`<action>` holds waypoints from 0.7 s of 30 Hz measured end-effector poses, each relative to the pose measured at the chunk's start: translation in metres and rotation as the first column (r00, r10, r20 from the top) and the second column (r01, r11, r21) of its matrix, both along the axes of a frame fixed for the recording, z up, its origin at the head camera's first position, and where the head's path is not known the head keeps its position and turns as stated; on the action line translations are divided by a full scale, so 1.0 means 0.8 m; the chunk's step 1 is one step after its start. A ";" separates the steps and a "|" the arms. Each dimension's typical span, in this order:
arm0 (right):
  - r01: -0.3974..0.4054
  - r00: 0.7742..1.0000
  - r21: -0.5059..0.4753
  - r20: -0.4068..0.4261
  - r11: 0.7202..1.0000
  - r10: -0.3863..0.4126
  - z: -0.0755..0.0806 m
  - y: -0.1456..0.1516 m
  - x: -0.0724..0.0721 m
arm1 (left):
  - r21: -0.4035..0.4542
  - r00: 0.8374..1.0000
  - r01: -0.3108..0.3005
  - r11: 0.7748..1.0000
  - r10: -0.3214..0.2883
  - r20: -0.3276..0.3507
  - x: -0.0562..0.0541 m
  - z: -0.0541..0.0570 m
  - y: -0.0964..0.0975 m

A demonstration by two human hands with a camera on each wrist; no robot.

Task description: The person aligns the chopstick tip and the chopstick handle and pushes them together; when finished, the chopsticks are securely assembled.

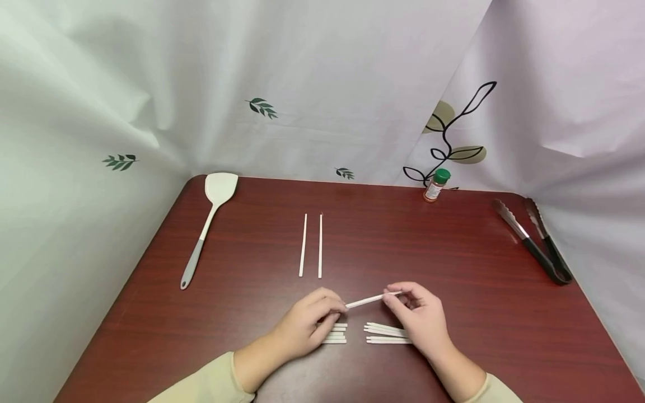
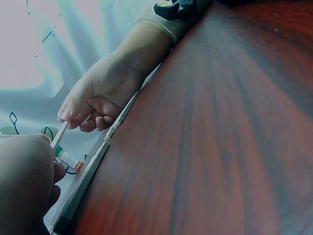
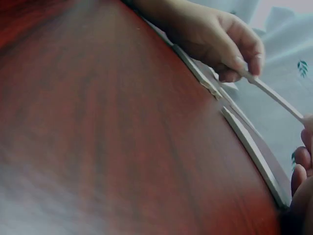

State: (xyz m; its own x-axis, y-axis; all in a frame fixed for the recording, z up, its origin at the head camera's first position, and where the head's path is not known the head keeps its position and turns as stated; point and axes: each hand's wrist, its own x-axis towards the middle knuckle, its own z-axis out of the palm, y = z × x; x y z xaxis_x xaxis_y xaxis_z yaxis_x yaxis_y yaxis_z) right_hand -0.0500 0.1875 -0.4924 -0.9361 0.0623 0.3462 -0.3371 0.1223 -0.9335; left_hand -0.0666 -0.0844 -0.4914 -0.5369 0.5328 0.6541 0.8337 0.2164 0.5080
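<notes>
Both hands are up over the dark red table [image 1: 403, 240], and they hold one white stick [image 1: 365, 301] between them. Make that stick the middle of a clock, with 12 at the far side of the table. The left hand [image 1: 309, 322] is just past 8 o'clock, with its arm coming in from 8. Its thumb and fingers bend and pinch one end of the stick. The right hand [image 1: 420, 316] is between 3 and 4 o'clock, with its arm coming in from 4. Its thumb and fingers pinch the other end. The stick is off the table, and its right end points between 2 and 3 o'clock.

More white sticks lie close by. The left bunch [image 1: 339, 336] is between 7 and 8 o'clock, and the left hand hides part of it. The right bunch [image 1: 384, 334] is at 5 o'clock, and the right hand hides its far ends. A gap splits the two bunches.

Between 10 and 11 o'clock, a left lone stick [image 1: 303, 245] and a right lone stick [image 1: 320, 246] lie side by side, apart. A white spatula [image 1: 221, 189] with a gray handle lies at 10 o'clock. A little bottle [image 1: 434, 190] with a green cap stands at 1 o'clock, near the back edge. Tongs [image 1: 539, 257] with black handles lie spread between 2 and 3 o'clock. Behind the table hangs white cloth [image 1: 327, 67] with leaf pictures.
</notes>
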 end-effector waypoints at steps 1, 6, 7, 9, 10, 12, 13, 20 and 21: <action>0.008 0.999 -0.043 0.035 0.999 -0.006 0.000 0.001 -0.002 | -0.003 1.000 0.004 1.000 -0.004 -0.002 0.000 0.000 0.000; 0.028 0.992 -0.176 0.128 0.984 -0.006 0.001 0.004 -0.017 | -0.037 0.998 0.042 0.998 -0.043 -0.034 0.000 -0.001 -0.002; 0.027 0.991 -0.198 0.136 0.980 0.000 0.000 0.004 -0.019 | -0.045 0.997 0.053 0.998 -0.055 -0.047 0.000 -0.001 -0.003; 0.023 0.990 -0.243 0.141 0.970 0.012 -0.001 0.004 -0.023 | -0.063 0.994 0.082 0.995 -0.086 -0.064 0.001 -0.002 -0.004; 0.019 0.990 -0.268 0.140 0.963 0.019 -0.002 0.004 -0.024 | -0.072 0.993 0.095 0.993 -0.100 -0.067 0.001 -0.002 -0.004; 0.010 0.990 -0.306 0.137 0.952 0.033 -0.003 0.003 -0.026 | -0.086 0.990 0.114 0.990 -0.121 -0.075 0.002 -0.002 -0.004; 0.002 0.991 -0.317 0.131 0.948 0.041 -0.003 0.003 -0.027 | -0.095 0.988 0.120 0.988 -0.127 -0.082 0.002 -0.002 -0.005; -0.050 0.989 -0.301 0.115 0.952 0.088 -0.002 0.007 -0.036 | -0.181 0.976 0.080 0.980 -0.114 -0.187 -0.002 0.004 0.003; -0.057 0.989 -0.290 0.114 0.955 0.094 -0.001 0.008 -0.038 | -0.189 0.972 0.070 0.979 -0.110 -0.209 -0.002 0.005 0.006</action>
